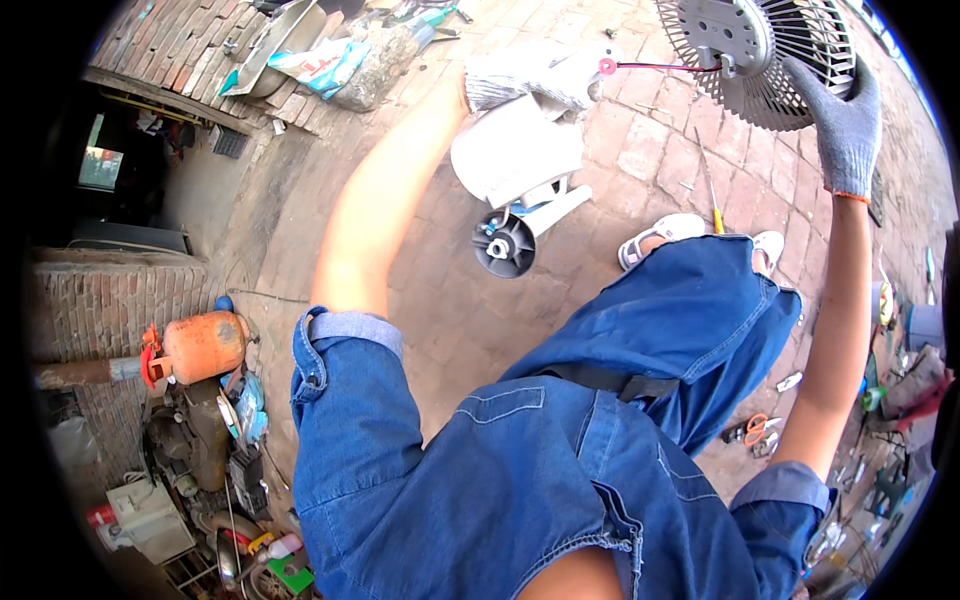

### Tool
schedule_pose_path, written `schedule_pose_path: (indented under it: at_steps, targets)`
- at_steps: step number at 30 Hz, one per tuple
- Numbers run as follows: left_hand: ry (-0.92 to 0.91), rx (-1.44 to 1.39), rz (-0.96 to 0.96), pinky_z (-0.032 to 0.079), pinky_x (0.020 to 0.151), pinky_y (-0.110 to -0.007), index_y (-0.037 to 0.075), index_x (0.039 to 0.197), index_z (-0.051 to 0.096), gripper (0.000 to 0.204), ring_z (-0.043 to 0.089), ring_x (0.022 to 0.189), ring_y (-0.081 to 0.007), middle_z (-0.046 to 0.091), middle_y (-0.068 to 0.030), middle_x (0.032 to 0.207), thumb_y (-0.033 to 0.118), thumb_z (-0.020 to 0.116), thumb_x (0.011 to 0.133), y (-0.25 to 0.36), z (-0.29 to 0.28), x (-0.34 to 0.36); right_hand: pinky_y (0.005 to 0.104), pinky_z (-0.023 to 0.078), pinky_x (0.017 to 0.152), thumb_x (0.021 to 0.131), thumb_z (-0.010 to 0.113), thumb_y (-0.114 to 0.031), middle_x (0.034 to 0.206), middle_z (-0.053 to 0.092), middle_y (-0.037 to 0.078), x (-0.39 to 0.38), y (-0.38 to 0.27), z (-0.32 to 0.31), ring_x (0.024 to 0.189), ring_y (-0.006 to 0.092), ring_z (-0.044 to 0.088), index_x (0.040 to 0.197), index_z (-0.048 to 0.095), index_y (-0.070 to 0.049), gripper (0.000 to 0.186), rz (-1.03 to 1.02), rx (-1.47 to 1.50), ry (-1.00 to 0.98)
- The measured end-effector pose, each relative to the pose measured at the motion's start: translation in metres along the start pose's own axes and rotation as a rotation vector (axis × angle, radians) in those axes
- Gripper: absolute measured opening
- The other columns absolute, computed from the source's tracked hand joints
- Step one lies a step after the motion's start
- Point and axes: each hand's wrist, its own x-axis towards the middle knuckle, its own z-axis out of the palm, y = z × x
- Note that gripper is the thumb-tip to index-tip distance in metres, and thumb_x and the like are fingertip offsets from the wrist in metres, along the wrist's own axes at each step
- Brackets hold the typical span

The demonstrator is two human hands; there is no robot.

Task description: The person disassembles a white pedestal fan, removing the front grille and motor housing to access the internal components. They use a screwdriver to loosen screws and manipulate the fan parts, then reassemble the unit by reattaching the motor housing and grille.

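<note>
view: head, left fisheye | facing: down | near: torso (480, 500) | farther: brick paving (640, 148)

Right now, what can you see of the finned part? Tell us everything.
The finned part is round, grey and metallic-looking: a flat disc pierced with holes, ringed by thin radiating fins. The picture's top edge crops it. The gloved right hand grips its right side, holding it over brick paving. A thin reddish wire runs from it to a pink ring beside the left hand.
</note>
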Motion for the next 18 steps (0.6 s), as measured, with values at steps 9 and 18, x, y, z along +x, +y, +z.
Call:
schedule_pose_path:
  at_steps: [9,18]
  targets:
    - [0.058,0.591,-0.028,0.050,0.063,-0.026,0.008,0.093,0.065,0.029,0.060,0.067,-0.0123,0.064,-0.0041,0.078,0.028,0.073,0.073,0.080,0.000,0.003,0.0238,0.051,0.074,0.075,0.081,-0.024,0.093,0.070,0.005,0.026,-0.027,-0.051,0.080,0.0094,0.064,0.105,0.066,0.001,0.042,-0.071,0.217,-0.038]
    - [0.095,0.671,-0.020,0.050,0.062,-0.025,0.007,0.097,0.065,0.037,0.060,0.068,-0.0117,0.065,-0.0034,0.077,0.031,0.075,0.071,0.136,0.006,-0.041,0.0246,0.052,0.074,0.072,0.083,-0.023,0.095,0.068,0.007,0.007,-0.070,-0.080,0.082,0.0111,0.064,0.110,0.062,0.002,0.051,-0.039,0.231,0.005]
